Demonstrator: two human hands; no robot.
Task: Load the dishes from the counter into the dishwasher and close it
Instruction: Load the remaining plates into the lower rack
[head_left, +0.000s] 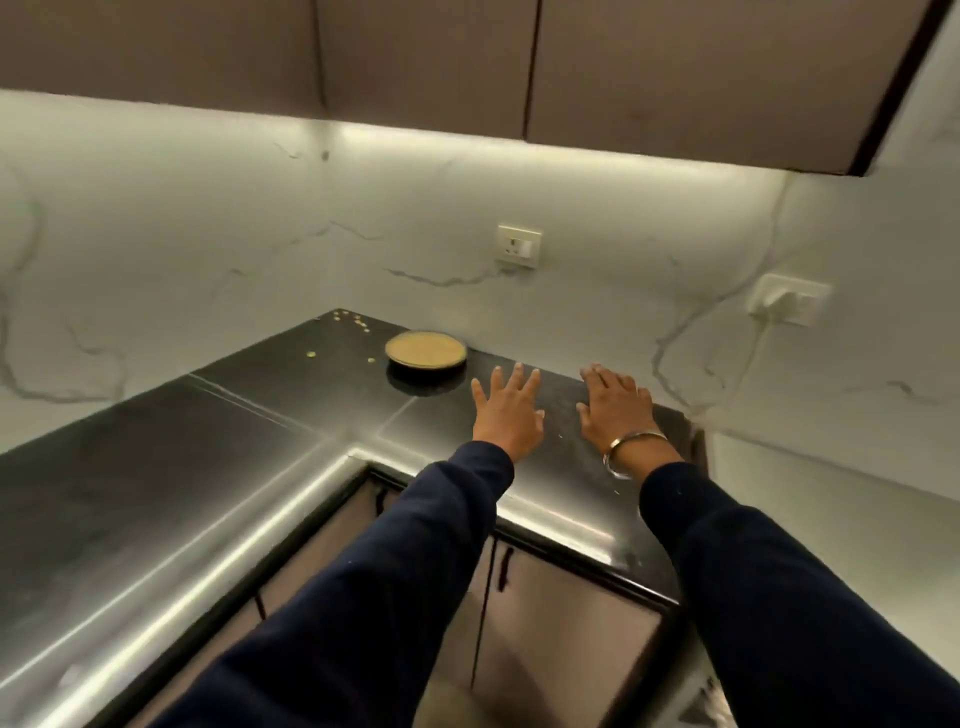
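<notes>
Over the desk corner: both arms in dark blue sleeves reach forward across the black desk (156, 467), which bends in an L along the marbled wall.
Left hand: the left hand (506, 410) is spread flat, fingers straight and apart, holding nothing; whether the palm touches the desk or hovers just above it cannot be told.
Right hand: the right hand (615, 408) is likewise flat with straight fingers, holding nothing, a metal bangle (623, 457) round its wrist; contact with the desk is again unclear.
Dish: a round tan plate (426, 351) sits near the back wall, just beyond and left of the left hand, apart from it; its surface looks soiled, though blur hides the detail.
Crumbs: small yellowish bits (353, 319) lie scattered in the far corner behind the plate.
Wall: a socket (519, 246) and a second outlet with a plug (787, 299) on the right.
Cut off: lower cabinet doors (545, 623) show under the desk edge, only partly in view; upper cabinets (675, 67) are cropped at the top.
</notes>
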